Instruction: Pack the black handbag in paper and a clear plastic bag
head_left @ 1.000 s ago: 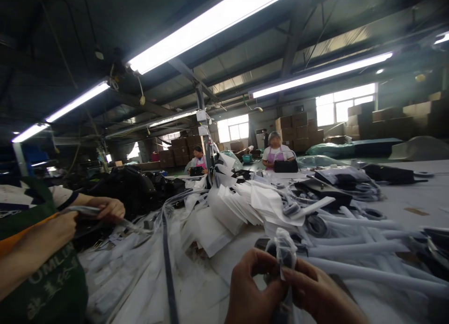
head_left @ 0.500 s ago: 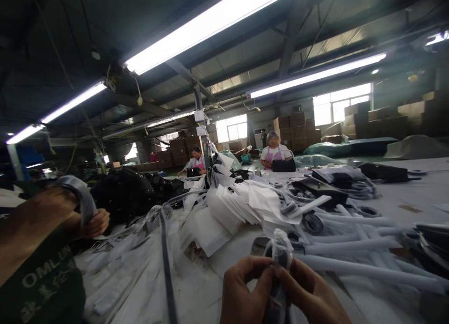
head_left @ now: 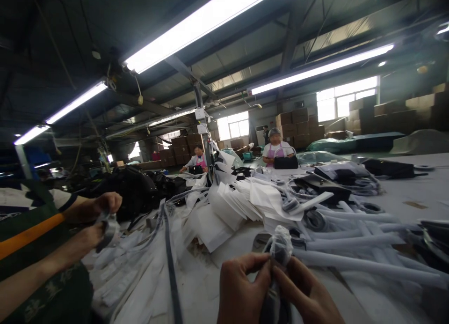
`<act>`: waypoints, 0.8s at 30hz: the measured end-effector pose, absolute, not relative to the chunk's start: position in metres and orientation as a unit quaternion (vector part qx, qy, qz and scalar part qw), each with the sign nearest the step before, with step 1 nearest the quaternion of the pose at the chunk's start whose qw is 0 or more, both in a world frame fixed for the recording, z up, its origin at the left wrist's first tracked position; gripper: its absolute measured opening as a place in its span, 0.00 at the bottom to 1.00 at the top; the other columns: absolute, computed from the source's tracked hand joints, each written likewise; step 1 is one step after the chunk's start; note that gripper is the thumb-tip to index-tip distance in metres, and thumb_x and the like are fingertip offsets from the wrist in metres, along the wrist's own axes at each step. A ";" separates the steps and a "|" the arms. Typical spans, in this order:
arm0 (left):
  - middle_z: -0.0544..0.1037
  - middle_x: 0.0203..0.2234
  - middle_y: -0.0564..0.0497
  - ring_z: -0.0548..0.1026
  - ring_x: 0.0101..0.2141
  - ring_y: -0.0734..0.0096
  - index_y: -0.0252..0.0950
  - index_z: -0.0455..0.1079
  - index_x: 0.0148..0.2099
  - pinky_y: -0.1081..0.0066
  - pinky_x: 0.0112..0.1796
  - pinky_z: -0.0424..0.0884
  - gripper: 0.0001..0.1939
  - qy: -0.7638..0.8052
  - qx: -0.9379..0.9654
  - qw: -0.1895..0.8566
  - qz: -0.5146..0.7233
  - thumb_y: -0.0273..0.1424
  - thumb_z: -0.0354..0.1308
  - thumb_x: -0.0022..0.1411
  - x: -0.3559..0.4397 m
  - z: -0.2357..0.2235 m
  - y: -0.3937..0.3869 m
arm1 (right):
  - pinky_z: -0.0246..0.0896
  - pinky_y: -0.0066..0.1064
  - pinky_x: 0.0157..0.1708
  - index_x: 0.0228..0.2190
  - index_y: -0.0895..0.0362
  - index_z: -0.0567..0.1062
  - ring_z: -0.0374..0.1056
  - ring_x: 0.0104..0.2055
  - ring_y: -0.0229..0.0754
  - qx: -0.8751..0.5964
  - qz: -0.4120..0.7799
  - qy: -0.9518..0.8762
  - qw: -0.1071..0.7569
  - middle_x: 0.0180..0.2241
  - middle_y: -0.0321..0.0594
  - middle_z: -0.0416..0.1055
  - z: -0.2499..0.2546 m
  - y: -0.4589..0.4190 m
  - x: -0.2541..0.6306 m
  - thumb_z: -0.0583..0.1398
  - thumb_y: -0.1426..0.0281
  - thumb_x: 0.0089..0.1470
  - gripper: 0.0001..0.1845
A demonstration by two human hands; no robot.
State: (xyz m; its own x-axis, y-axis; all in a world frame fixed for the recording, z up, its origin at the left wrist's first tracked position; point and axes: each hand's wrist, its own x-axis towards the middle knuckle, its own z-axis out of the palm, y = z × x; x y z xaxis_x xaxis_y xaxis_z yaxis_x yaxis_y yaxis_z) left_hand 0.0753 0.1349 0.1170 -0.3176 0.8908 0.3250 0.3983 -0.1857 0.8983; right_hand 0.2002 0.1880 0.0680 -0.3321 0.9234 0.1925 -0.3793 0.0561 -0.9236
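Low in the head view, my left hand (head_left: 242,286) and my right hand (head_left: 308,289) are closed from either side on a dark strap wrapped in clear plastic (head_left: 281,244). Thumbs and fingertips pinch it just below its crinkled top end. Its lower part hangs between my palms, partly hidden by the hands. Just behind it lies a dark looped piece (head_left: 260,242) on the table. To the right, long white wrapped rolls (head_left: 358,266) lie across one another.
White sheets (head_left: 228,207) are heaped mid-table, with a long dark strap (head_left: 169,263) left of them. At far left, a co-worker's hands (head_left: 94,235) hold a grey coiled strap. Black bags (head_left: 129,188) pile up behind. Two people sit across the table near a post.
The co-worker's arms at the left have shifted, and their coiled strap is now lower and more to the right. My hands keep their pinch on the wrapped strap with little movement.
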 end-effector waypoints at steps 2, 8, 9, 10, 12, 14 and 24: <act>0.85 0.36 0.49 0.83 0.39 0.58 0.41 0.83 0.41 0.69 0.42 0.77 0.12 0.592 0.538 0.227 0.555 0.38 0.63 0.58 0.075 0.118 0.133 | 0.69 0.29 0.40 0.36 0.55 0.80 0.74 0.41 0.48 -0.259 0.650 -0.520 0.491 0.34 0.39 0.78 0.071 0.188 0.203 0.70 0.51 0.46 0.23; 0.85 0.36 0.49 0.83 0.39 0.59 0.41 0.83 0.42 0.70 0.41 0.78 0.12 0.578 0.531 0.242 0.570 0.38 0.64 0.58 0.075 0.116 0.134 | 0.68 0.28 0.34 0.36 0.56 0.80 0.74 0.36 0.47 -0.301 0.609 -0.527 0.511 0.32 0.39 0.78 0.073 0.187 0.202 0.68 0.49 0.46 0.25; 0.85 0.36 0.49 0.83 0.39 0.59 0.41 0.83 0.42 0.70 0.42 0.78 0.12 0.582 0.530 0.234 0.570 0.38 0.63 0.59 0.076 0.114 0.135 | 0.68 0.28 0.34 0.36 0.56 0.80 0.74 0.36 0.46 -0.308 0.597 -0.530 0.518 0.32 0.38 0.78 0.073 0.187 0.200 0.68 0.48 0.46 0.24; 0.85 0.37 0.49 0.83 0.40 0.59 0.42 0.82 0.42 0.69 0.43 0.78 0.12 0.587 0.531 0.222 0.570 0.38 0.63 0.59 0.077 0.113 0.136 | 0.68 0.27 0.34 0.35 0.55 0.79 0.74 0.36 0.46 -0.312 0.583 -0.536 0.525 0.31 0.38 0.78 0.072 0.188 0.198 0.68 0.48 0.47 0.24; 0.85 0.38 0.49 0.83 0.40 0.58 0.42 0.82 0.42 0.67 0.44 0.78 0.12 0.601 0.535 0.184 0.565 0.37 0.61 0.60 0.081 0.109 0.138 | 0.67 0.26 0.34 0.33 0.55 0.78 0.73 0.37 0.47 -0.321 0.552 -0.549 0.539 0.30 0.37 0.77 0.070 0.189 0.194 0.67 0.48 0.48 0.23; 0.85 0.38 0.49 0.83 0.40 0.57 0.42 0.82 0.42 0.66 0.44 0.78 0.12 0.622 0.536 0.130 0.556 0.35 0.59 0.60 0.085 0.104 0.140 | 0.67 0.26 0.33 0.31 0.55 0.76 0.73 0.37 0.47 -0.331 0.526 -0.557 0.551 0.28 0.37 0.76 0.069 0.190 0.191 0.66 0.48 0.48 0.22; 0.82 0.47 0.46 0.80 0.48 0.56 0.41 0.79 0.51 0.64 0.53 0.74 0.18 0.618 0.535 0.047 0.574 0.33 0.50 0.67 0.096 0.079 0.142 | 0.73 0.30 0.41 0.37 0.53 0.79 0.76 0.43 0.52 -0.316 0.569 -0.522 0.551 0.40 0.42 0.81 0.056 0.194 0.183 0.70 0.49 0.45 0.24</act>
State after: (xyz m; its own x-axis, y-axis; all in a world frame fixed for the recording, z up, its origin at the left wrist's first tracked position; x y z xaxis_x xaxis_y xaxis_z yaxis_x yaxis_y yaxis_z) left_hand 0.0962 0.1416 0.0795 -0.4221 0.7162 0.5558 0.6075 -0.2316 0.7598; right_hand 0.1829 0.1940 0.0564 -0.1934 0.9571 0.2158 -0.2979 0.1523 -0.9424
